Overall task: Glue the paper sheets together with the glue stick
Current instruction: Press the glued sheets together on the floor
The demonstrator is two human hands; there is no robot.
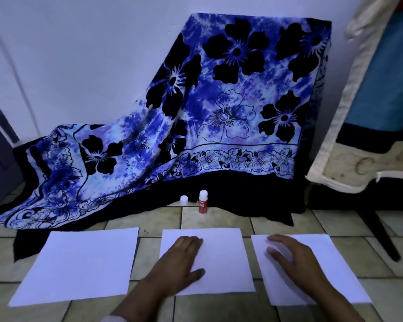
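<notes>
Down on the tiled floor (219, 307): three white sheets in a row, left sheet (79, 263), middle sheet (223, 259), right sheet (279, 289). Behind them the glue stick (203, 202) stands upright, its cap (184, 200) just beside it, and a floral cloth (126, 159) spills onto the tiles.

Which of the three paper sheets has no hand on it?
The left sheet: nothing touches it. The left hand rests on the middle sheet and the right hand on the right sheet.

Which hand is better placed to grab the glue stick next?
Probably the left hand: it lies flat on the middle sheet, almost in line with the glue stick. The right hand rests on the right sheet, off to the side.
</notes>
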